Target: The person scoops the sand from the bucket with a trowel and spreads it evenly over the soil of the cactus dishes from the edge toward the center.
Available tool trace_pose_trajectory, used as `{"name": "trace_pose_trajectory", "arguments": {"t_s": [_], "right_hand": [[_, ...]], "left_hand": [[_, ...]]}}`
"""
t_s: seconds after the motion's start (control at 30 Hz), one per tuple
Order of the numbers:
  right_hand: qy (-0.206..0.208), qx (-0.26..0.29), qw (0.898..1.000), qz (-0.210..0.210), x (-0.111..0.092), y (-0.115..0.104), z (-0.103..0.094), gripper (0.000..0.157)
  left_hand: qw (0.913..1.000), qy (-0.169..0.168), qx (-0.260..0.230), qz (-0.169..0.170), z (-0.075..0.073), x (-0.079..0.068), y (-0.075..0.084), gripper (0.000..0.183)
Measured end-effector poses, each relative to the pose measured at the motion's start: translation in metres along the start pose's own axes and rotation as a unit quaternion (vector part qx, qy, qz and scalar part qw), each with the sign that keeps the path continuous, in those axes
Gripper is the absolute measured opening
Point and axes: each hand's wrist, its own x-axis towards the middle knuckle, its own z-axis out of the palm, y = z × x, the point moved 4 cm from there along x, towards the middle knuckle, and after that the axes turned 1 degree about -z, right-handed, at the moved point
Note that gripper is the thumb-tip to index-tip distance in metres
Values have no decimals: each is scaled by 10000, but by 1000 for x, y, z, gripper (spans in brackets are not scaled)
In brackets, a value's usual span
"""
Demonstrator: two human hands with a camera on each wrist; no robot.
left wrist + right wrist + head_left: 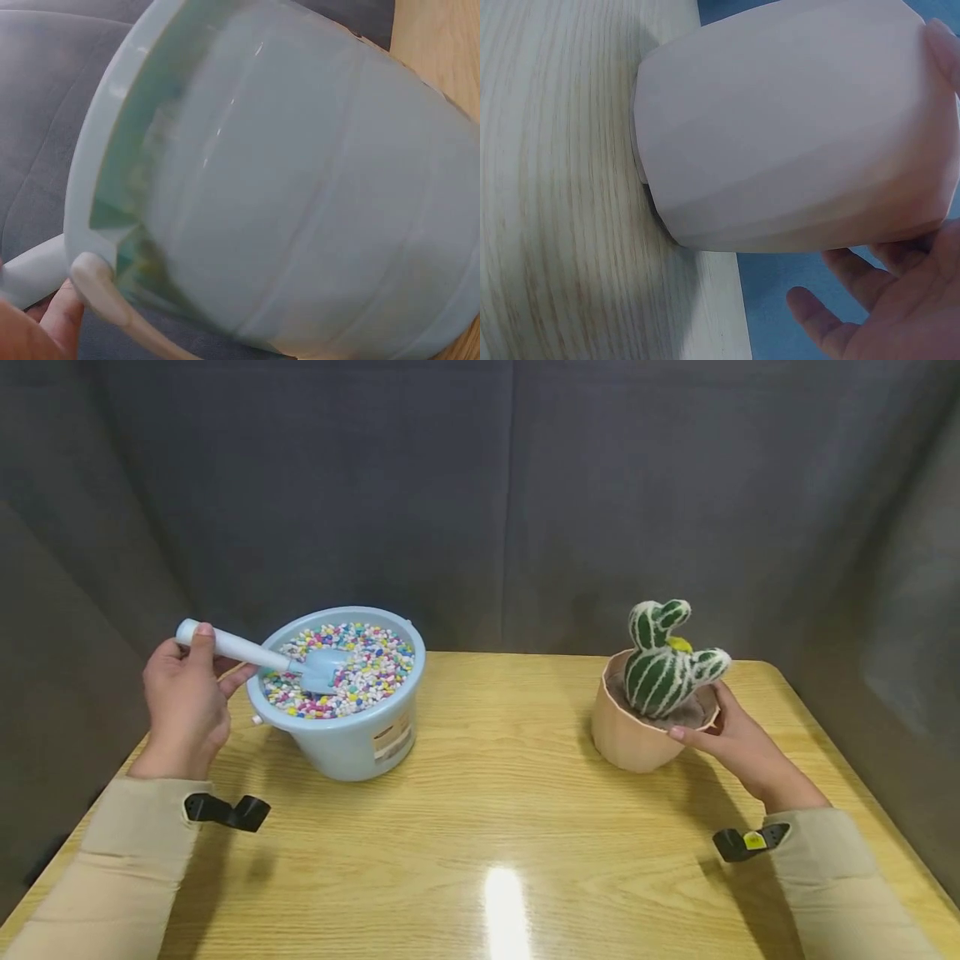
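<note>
My left hand (pixel 183 697) grips the pale handle of a small blue shovel (pixel 322 670), thumb on top. The blade rests on multicoloured pebbles (pixel 378 668) that nearly fill a light blue bucket (pixel 352 747). In the left wrist view the bucket wall (pixel 300 172) takes up most of the picture, with fingertips by the rim. At the right, my right hand (pixel 738 747) holds the rim of a peach flower pot (pixel 630 743), thumb at the near side. A green cactus (pixel 660 681) with white fuzzy ridges and a yellow flower stands in it. The right wrist view shows the pot's side (pixel 787 135).
Both containers stand on a wooden table (pixel 480 793), the bucket at left and the pot at right, with a gap between them. Dark grey cloth (pixel 480 510) hangs behind and at the sides. The bucket's white carrying handle (pixel 127 315) hangs beside its rim.
</note>
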Motion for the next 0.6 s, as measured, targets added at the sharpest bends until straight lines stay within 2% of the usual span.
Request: {"name": "trace_pose_trajectory", "arguments": {"t_s": [0.17, 0.37, 0.6], "right_hand": [[-106, -152, 9998, 29, -2, -2, 4, 102], [-173, 41, 9998, 18, -2, -5, 7, 105], [-110, -21, 9999, -42, -6, -6, 2, 103]], "left_hand": [[9999, 92, -70, -68, -1, 0, -1, 23], [9988, 89, -459, -172, -4, 0, 1, 22], [9970, 30, -733, -245, 1, 1, -1, 24]]}}
